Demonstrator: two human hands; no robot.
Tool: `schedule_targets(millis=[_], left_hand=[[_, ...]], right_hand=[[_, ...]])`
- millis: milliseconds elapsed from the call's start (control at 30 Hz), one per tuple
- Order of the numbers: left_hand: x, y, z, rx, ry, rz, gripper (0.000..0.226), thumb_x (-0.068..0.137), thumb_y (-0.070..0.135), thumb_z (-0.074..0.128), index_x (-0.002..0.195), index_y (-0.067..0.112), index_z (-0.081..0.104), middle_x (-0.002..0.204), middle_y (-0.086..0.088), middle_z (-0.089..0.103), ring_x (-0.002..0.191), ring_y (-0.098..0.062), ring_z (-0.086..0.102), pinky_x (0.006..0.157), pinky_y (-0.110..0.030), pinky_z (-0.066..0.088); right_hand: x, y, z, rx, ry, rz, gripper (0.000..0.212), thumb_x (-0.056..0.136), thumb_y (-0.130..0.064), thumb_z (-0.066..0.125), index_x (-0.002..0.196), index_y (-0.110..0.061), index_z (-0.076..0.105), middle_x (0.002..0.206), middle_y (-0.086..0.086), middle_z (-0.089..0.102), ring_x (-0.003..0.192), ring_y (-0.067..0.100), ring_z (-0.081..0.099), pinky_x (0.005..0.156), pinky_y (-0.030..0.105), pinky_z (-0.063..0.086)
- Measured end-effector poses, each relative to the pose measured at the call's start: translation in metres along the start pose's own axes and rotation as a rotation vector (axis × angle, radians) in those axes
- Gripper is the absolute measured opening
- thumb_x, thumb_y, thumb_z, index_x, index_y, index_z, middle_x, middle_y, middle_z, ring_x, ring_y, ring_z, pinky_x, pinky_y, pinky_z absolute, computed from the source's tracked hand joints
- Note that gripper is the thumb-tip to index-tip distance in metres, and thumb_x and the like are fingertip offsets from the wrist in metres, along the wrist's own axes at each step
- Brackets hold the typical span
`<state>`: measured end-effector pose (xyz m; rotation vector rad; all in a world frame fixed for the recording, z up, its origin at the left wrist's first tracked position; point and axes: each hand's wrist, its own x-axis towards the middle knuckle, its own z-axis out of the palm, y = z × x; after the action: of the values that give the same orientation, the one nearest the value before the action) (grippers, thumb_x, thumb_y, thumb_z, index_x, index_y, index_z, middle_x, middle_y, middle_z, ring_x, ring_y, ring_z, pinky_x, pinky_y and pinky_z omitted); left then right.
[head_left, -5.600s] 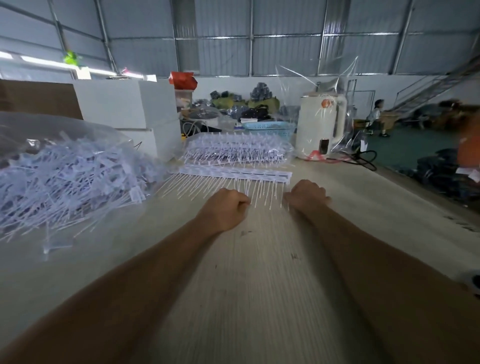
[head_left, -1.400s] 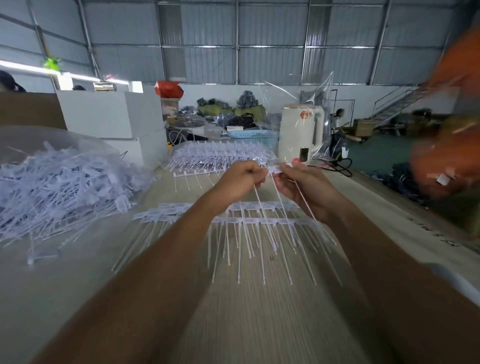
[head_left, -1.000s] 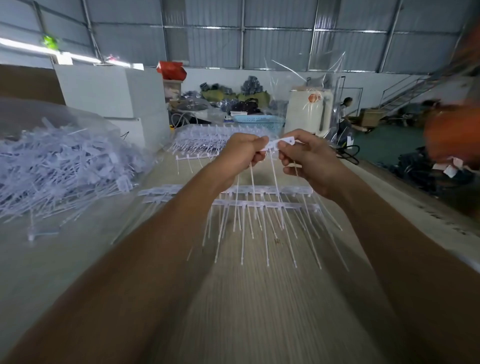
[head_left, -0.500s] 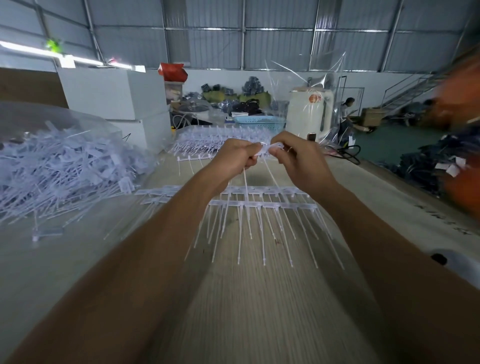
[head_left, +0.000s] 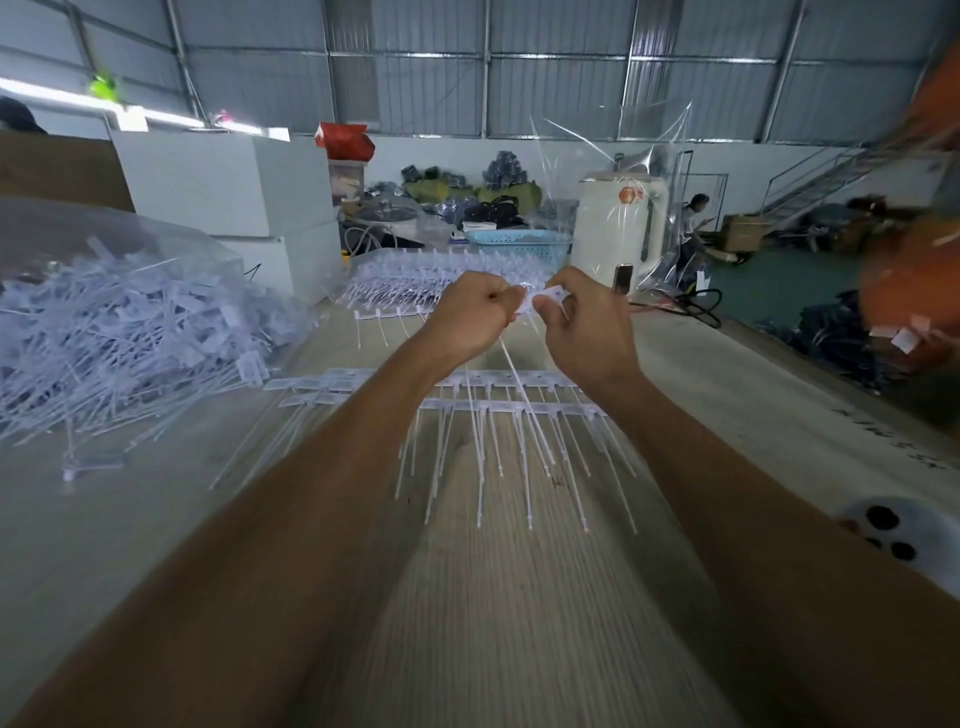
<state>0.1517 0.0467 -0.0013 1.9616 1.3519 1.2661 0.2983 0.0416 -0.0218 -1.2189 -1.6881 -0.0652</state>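
Work judged part done: one tag tie (head_left: 548, 299) is pinched between the curled fingers of left hand (head_left: 470, 317) and right hand (head_left: 587, 332); joined strips (head_left: 519, 408) remain below the fingers, loose pile (head_left: 130, 338) leftward on desk (head_left: 519, 623).

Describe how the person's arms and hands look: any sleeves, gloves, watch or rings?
No gloves on the left hand or the right hand. Both forearms are bare to the picture's edge, so no sleeves show. No watch, bracelet or ring is visible on the sides facing the camera.
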Motion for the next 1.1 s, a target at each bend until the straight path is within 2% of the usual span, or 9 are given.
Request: schedule_targets(millis=[167,233,267,367,467,567,733,900,1100], left_hand=[[-0.003,0.013,-0.007,-0.106,-0.128,0.073,0.053,0.102,0.025,0.056,0.049,0.024,0.056,0.048,0.015,0.05,0.057,-0.005,0.052,0.083,-0.03,0.054],[-0.004,0.019,-0.008,-0.119,-0.108,0.123,0.053,0.102,0.025,0.056,0.05,0.025,0.057,0.049,0.016,0.05,0.055,-0.002,0.051,0.074,-0.02,0.052],[-0.005,0.02,-0.009,-0.085,-0.094,0.15,0.049,0.103,0.026,0.056,0.054,0.023,0.056,0.051,0.014,0.051,0.054,-0.002,0.05,0.069,-0.017,0.049],[-0.007,0.015,-0.014,0.065,-0.102,0.189,0.044,0.104,0.032,0.052,0.062,0.017,0.056,0.06,0.002,0.058,0.049,-0.003,0.048,0.056,-0.02,0.039],[-0.009,0.014,-0.018,0.079,-0.103,0.17,0.045,0.106,0.032,0.047,0.064,0.019,0.058,0.07,-0.002,0.069,0.045,-0.003,0.043,0.05,-0.02,0.035],[-0.009,0.015,-0.021,0.081,-0.087,0.161,0.041,0.107,0.027,0.045,0.07,0.015,0.059,0.049,0.015,0.058,0.042,0.001,0.041,0.051,-0.02,0.035],[-0.009,0.013,-0.017,0.017,-0.089,0.12,0.012,0.102,0.019,0.055,0.092,0.017,0.06,0.072,-0.001,0.066,0.073,-0.031,0.063,0.073,-0.047,0.052],[-0.009,0.009,-0.014,-0.006,-0.047,0.138,0.008,0.099,0.014,0.059,0.1,0.006,0.061,0.068,0.0,0.066,0.058,-0.007,0.06,0.064,-0.028,0.046],[-0.007,-0.005,-0.019,-0.027,-0.075,0.072,0.024,0.104,0.021,0.053,0.088,0.006,0.063,0.073,-0.005,0.066,0.058,-0.005,0.058,0.062,-0.018,0.044]], right_hand=[[0.004,0.019,-0.007,-0.01,0.136,0.249,0.015,0.102,-0.012,0.051,0.102,-0.003,0.063,0.085,0.009,0.06,0.074,0.025,0.053,0.054,0.012,0.036],[0.006,0.029,-0.014,0.114,0.055,0.295,0.014,0.1,-0.012,0.052,0.102,-0.003,0.063,0.092,0.018,0.065,0.08,0.03,0.059,0.066,0.032,0.048],[0.006,0.029,-0.016,0.225,-0.013,0.312,0.011,0.1,-0.012,0.053,0.103,-0.006,0.062,0.091,0.019,0.065,0.077,0.028,0.062,0.061,0.035,0.049],[0.009,0.02,-0.017,0.485,-0.198,0.381,0.021,0.1,-0.008,0.048,0.112,-0.02,0.058,0.073,0.008,0.057,0.043,0.005,0.047,0.04,0.018,0.031],[0.012,0.013,-0.021,0.585,-0.284,0.375,0.036,0.097,-0.002,0.04,0.102,-0.026,0.066,0.062,0.002,0.055,0.041,0.007,0.037,0.041,0.017,0.028],[0.009,0.006,-0.022,0.641,-0.347,0.381,0.032,0.099,-0.005,0.046,0.088,-0.02,0.071,0.061,-0.001,0.055,0.045,0.009,0.039,0.043,0.017,0.03],[0.011,0.0,-0.024,0.774,-0.426,0.509,0.019,0.099,-0.024,0.055,0.102,-0.013,0.07,0.066,-0.004,0.062,0.052,0.01,0.05,0.047,0.02,0.039],[0.011,-0.001,-0.025,0.622,-0.502,0.368,0.027,0.096,-0.043,0.064,0.088,-0.018,0.068,0.078,0.002,0.06,0.059,0.009,0.052,0.05,0.023,0.041],[0.015,-0.003,-0.024,0.631,-0.36,0.329,0.011,0.096,-0.018,0.067,0.091,-0.008,0.066,0.068,0.003,0.056,0.054,0.01,0.047,0.045,0.021,0.037]])
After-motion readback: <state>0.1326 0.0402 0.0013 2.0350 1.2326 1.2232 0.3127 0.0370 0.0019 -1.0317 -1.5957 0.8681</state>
